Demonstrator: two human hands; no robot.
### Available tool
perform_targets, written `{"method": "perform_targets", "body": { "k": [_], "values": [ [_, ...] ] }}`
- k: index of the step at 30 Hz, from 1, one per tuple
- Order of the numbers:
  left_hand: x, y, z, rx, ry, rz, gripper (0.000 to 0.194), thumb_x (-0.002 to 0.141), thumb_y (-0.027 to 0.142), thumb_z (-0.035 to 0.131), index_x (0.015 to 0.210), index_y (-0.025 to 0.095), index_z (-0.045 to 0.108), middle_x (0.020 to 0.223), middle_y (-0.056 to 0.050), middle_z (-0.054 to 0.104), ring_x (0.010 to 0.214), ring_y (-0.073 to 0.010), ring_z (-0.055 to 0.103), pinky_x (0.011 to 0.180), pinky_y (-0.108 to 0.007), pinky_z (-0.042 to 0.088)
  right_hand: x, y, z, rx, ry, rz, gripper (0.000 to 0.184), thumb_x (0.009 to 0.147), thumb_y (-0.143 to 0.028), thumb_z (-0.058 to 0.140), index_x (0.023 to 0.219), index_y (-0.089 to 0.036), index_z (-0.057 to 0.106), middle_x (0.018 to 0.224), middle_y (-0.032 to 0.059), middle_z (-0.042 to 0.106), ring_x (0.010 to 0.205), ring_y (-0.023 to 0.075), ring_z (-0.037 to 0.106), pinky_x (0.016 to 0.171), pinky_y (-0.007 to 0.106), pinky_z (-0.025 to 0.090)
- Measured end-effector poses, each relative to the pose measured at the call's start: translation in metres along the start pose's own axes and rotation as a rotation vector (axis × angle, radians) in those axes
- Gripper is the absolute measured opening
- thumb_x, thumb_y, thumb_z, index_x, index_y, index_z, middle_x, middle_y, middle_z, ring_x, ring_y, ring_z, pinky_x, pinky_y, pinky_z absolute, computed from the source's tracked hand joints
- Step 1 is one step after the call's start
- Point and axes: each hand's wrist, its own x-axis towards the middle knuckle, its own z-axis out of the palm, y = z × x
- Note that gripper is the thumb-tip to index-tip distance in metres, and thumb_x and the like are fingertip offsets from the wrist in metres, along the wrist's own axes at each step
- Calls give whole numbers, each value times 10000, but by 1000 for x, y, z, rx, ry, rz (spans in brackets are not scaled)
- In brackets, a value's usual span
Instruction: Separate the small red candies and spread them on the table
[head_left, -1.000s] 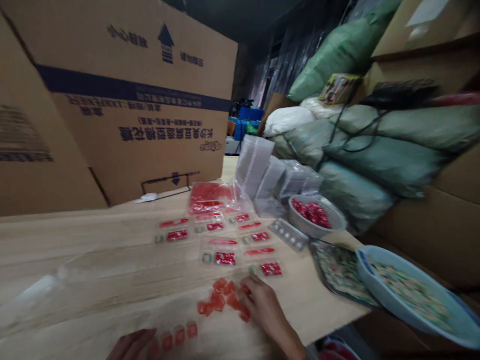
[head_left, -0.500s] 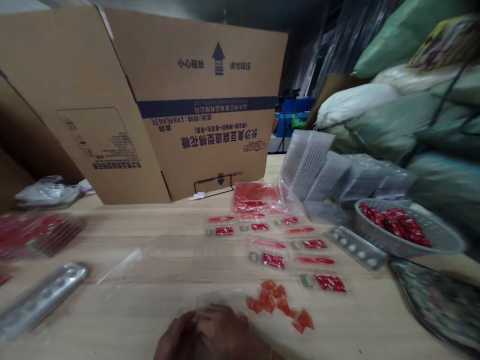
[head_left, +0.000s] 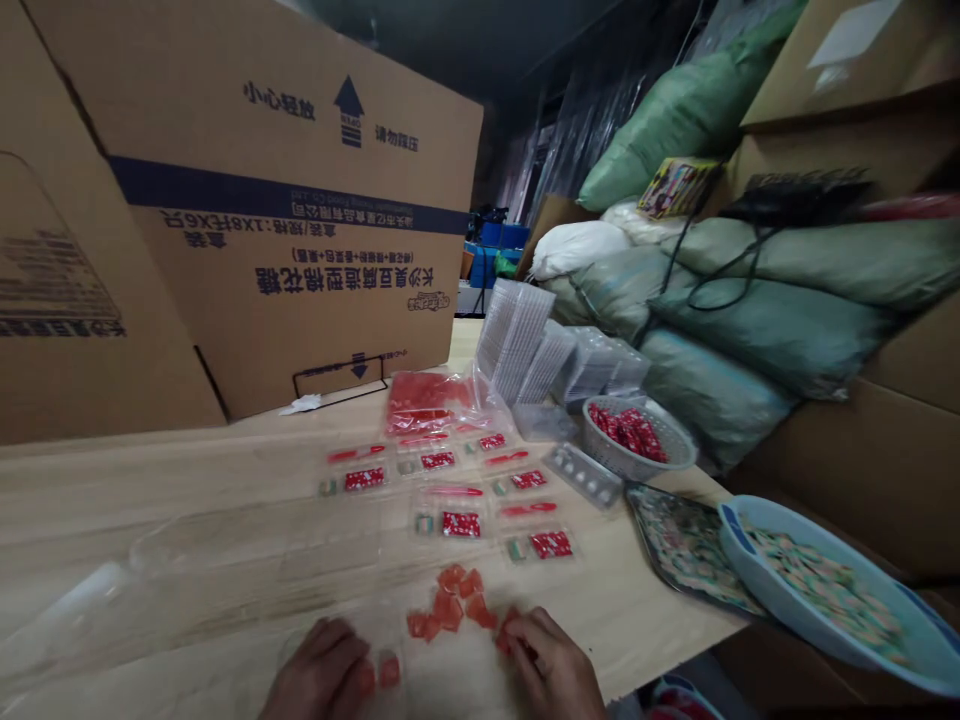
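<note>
Small translucent red-orange pieces (head_left: 448, 607) lie in a loose pile on the near part of the wooden table. At the pile's right edge my right hand (head_left: 553, 665) pinches one such red piece (head_left: 506, 632) between thumb and fingers. My left hand (head_left: 319, 672) is left of the pile, over a clear plastic tray whose outline is faint. Its fingers are curled together, with a red piece (head_left: 365, 676) at their tips. Another red piece (head_left: 389, 670) lies just right of that. Beyond the pile, several clear trays hold red patterned packets (head_left: 461, 524) and red picks or forks (head_left: 527, 509).
A large cardboard box (head_left: 315, 230) stands at the back left. Behind the trays are a bag of red items (head_left: 424, 400) and stacked clear trays (head_left: 514, 335). To the right are a basket of red packets (head_left: 679, 450), a dark tray (head_left: 667, 535) and a blue basin (head_left: 832, 630).
My hands were together and blurred; now they are apart, the left by the tray and the right at the pile's right edge. The view has swung to the right.
</note>
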Motion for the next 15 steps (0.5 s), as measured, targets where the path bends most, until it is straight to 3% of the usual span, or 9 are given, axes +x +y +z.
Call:
{"method": "perform_targets", "body": {
  "k": [3, 6, 8, 10, 13, 15],
  "values": [
    [49, 32, 19, 7, -209, -34, 306, 693, 3, 489, 794, 231, 667, 865, -23, 716, 862, -194, 663, 834, -316, 537, -9, 11, -6, 39, 60, 54, 228, 902, -203, 437, 825, -216, 651, 784, 46, 627, 716, 181, 636, 646, 243, 478],
    [69, 45, 31, -7, -244, -100, 280, 691, 11, 437, 695, 206, 639, 821, -53, 704, 826, -215, 647, 789, -345, 524, -8, 5, -6, 126, 108, 51, 233, 899, -207, 440, 849, -201, 668, 775, 55, 629, 714, 178, 634, 637, 234, 478],
    [67, 42, 32, -142, -172, -171, 206, 748, 98, 480, 750, 212, 652, 799, -52, 705, 778, -212, 647, 737, -327, 517, -1, -6, 1, 229, 92, 10, 228, 887, -220, 458, 824, -191, 675, 741, 53, 624, 688, 172, 620, 614, 228, 469],
    [58, 37, 31, -418, -109, -293, 127, 761, 217, 579, 859, 219, 661, 802, -39, 720, 752, -203, 656, 699, -301, 513, 11, -24, 14, 371, 40, -33, 189, 845, -219, 499, 838, -181, 684, 733, 49, 629, 685, 170, 610, 618, 231, 468],
    [42, 30, 27, -915, -93, -446, 255, 701, 392, 727, 859, 207, 652, 778, -24, 728, 724, -187, 661, 674, -284, 506, 33, -51, 40, 556, -107, -28, 201, 746, -179, 563, 901, -172, 692, 776, 39, 642, 720, 167, 605, 654, 237, 464],
    [31, 26, 23, -1109, -71, -520, 368, 636, 492, 789, 796, 194, 642, 723, -13, 711, 674, -172, 648, 639, -278, 488, 47, -64, 56, 627, -256, 39, 204, 701, -159, 587, 876, -177, 690, 761, 12, 629, 715, 151, 587, 645, 223, 447]
  ]
}}
